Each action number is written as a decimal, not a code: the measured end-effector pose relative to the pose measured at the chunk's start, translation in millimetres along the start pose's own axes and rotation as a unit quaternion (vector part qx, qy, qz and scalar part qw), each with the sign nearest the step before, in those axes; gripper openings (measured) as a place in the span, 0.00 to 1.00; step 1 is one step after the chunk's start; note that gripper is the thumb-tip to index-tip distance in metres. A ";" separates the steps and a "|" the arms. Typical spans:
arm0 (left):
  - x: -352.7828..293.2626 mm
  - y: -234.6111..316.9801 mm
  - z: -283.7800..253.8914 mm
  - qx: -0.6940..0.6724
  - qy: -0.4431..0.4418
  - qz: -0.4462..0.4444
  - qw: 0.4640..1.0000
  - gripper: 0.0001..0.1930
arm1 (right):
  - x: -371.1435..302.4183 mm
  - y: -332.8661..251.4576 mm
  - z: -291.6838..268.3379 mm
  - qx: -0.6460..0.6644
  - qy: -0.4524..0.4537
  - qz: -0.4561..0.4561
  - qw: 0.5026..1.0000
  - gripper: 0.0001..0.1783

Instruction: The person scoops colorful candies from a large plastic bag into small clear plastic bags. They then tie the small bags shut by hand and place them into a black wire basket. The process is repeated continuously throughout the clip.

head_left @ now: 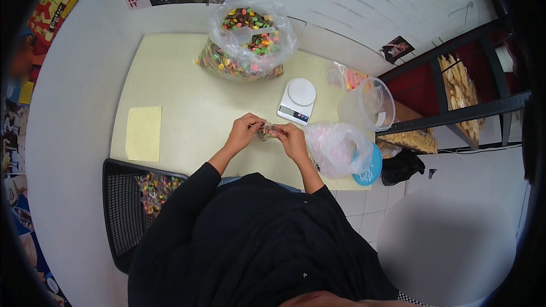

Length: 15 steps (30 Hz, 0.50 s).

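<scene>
Between my two hands, just above the near part of the pale yellow table (187,79), is a small clear bag of colourful candies (265,131). My left hand (245,129) pinches the bag's left side near its top. On the right side, my right hand (291,138) has its fingers closed on the same bag. A white kitchen scale (297,100) with nothing on its round plate stands just beyond my right hand. Farther back sits a large open clear bag of colourful candies (242,59), with a translucent scoop (250,33) lying on top of the candies.
To the right are a clear plastic tub (369,104), a plastic bag with pinkish contents (335,145) and a blue lid (368,166). A yellow sheet (144,133) lies at left. The black basket (122,216) holds filled candy bags (156,190). Shelves (455,115) stand at right.
</scene>
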State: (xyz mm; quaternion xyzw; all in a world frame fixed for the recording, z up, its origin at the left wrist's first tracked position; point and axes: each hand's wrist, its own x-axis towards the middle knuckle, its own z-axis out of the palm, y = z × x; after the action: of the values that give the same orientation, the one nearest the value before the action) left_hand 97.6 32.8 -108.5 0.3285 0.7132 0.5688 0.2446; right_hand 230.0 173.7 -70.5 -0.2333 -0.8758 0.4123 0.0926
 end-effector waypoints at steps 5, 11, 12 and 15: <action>-2.8 -10.2 -20.0 -0.059 0.061 -0.028 0.996 0.10 | -0.2 33.5 -9.0 0.206 -0.017 0.096 0.974 0.13; -18.4 -27.8 -30.8 -0.022 0.074 -0.071 0.994 0.10 | -13.9 81.2 -0.6 0.210 -0.021 0.200 0.957 0.10; -18.4 -30.0 -29.4 -0.033 0.070 -0.065 0.995 0.10 | -14.8 84.3 -2.3 0.298 -0.022 0.206 0.932 0.10; -21.1 -36.9 -26.8 -0.053 0.056 -0.064 0.995 0.09 | -14.8 88.9 -6.3 0.150 -0.036 0.206 0.966 0.09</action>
State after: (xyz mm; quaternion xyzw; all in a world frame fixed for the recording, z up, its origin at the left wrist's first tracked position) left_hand 85.2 -5.5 -138.7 0.2364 0.7144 0.6062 0.2576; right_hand 274.7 219.9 -134.0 -0.3767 -0.7398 0.5575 0.0082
